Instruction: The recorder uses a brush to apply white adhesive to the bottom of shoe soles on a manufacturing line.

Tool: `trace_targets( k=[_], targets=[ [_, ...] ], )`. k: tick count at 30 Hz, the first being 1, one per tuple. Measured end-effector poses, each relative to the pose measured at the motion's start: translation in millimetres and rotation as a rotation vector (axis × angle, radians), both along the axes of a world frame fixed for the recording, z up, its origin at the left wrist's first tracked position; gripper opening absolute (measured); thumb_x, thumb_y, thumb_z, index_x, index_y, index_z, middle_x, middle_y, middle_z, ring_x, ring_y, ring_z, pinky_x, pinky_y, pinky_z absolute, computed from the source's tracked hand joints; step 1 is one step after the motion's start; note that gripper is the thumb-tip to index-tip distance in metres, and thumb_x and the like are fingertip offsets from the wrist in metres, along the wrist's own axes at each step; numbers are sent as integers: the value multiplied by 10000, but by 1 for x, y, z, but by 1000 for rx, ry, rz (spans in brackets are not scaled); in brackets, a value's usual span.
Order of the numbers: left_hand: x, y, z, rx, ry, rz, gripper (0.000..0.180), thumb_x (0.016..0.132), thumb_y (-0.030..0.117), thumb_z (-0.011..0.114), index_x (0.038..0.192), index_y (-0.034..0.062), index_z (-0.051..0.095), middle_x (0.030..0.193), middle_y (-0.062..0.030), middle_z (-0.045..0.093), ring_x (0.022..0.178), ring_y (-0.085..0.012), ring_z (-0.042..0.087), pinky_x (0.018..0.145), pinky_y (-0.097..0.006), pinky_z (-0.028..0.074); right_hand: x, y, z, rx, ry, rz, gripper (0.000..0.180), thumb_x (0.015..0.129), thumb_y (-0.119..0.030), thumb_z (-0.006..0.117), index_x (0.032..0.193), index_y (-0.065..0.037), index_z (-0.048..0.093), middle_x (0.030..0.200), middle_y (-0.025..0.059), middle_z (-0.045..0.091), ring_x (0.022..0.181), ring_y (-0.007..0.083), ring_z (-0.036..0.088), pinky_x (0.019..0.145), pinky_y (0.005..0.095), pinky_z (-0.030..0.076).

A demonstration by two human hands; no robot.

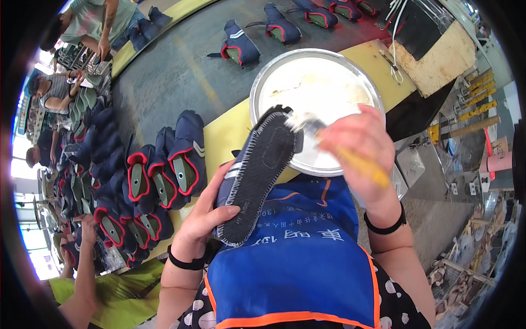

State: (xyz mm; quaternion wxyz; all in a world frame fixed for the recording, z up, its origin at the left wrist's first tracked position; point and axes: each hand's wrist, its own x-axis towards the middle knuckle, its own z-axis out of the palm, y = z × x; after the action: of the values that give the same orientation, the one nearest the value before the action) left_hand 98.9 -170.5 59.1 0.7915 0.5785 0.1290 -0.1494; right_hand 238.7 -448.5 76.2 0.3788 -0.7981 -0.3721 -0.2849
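My left hand (pixel 211 211) is closed around a navy shoe upper (pixel 257 170), its black stitched sole side turned up toward me. White stitches run all along the edge of that sole. In my right hand (pixel 361 148) is a brush with a yellow handle (pixel 359 164), somewhat blurred. Its pale bristles (pixel 301 119) are at the toe end of the sole, close to the near rim of a round metal basin (pixel 257 82). White paste-like stuff fills the basin, with yellowish patches on its surface.
Several navy shoe uppers with red trim (pixel 186 156) crowd the left side, and more stand along the dark conveyor belt (pixel 164 71). A yellow board (pixel 219 137) lies under the basin. People work at the far left; another person's forearm (pixel 82 274) reaches in low left. Metal racks stand right.
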Motion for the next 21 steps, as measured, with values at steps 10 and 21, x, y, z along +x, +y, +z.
trace_targets(
  k=[10,21],
  targets=[
    [7,-5,10,-55,70,-138,988,712,243,717,1563,-19,287,1494,-186,460,1389,-268,463,1174,-362,305,23,5,-11,-42,79,254,168,776,-146,818,933,-152,759,906,-24,698,891,158,669,960,349,412],
    [0,-1,8,-214,134,-102,995,691,237,709,1554,-41,299,1477,-199,487,1381,-285,483,1172,-362,317,14,23,-10,128,232,301,220,735,-31,834,932,-62,742,868,53,670,808,243,635,712,335,521]
  ],
)
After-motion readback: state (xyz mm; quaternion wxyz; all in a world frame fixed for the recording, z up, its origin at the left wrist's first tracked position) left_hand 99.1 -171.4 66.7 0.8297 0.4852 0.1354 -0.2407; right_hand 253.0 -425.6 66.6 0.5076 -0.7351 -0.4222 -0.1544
